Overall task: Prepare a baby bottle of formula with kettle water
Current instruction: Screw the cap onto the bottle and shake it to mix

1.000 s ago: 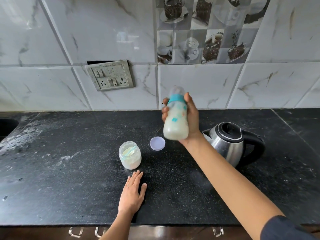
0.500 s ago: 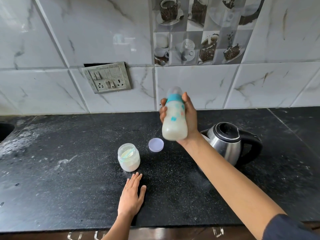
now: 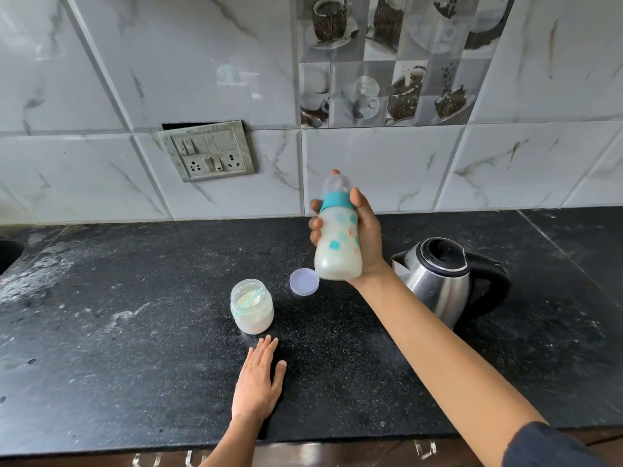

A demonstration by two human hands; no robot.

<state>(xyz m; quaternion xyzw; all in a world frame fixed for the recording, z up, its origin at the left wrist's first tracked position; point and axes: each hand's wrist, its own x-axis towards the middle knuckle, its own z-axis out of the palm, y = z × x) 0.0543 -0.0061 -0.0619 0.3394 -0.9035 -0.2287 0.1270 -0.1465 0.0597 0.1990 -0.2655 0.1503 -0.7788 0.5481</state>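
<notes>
right hand (image 3: 365, 235): grips milky baby bottle (image 3: 338, 244) upright above bench (image 3: 135, 348) middle | left hand (image 3: 258, 382): flat, fingers straight, near front edge | formula jar (image 3: 252, 310), lid (image 3: 304, 281), kettle (image 3: 441, 281) on bench

The right hand (image 3: 365, 235) grips a milky baby bottle (image 3: 338, 244) upright above the black desk (image 3: 135, 332). The left hand (image 3: 258, 382) lies flat near the open formula jar (image 3: 252, 311); a kettle (image 3: 445, 281) stands at right.
</notes>
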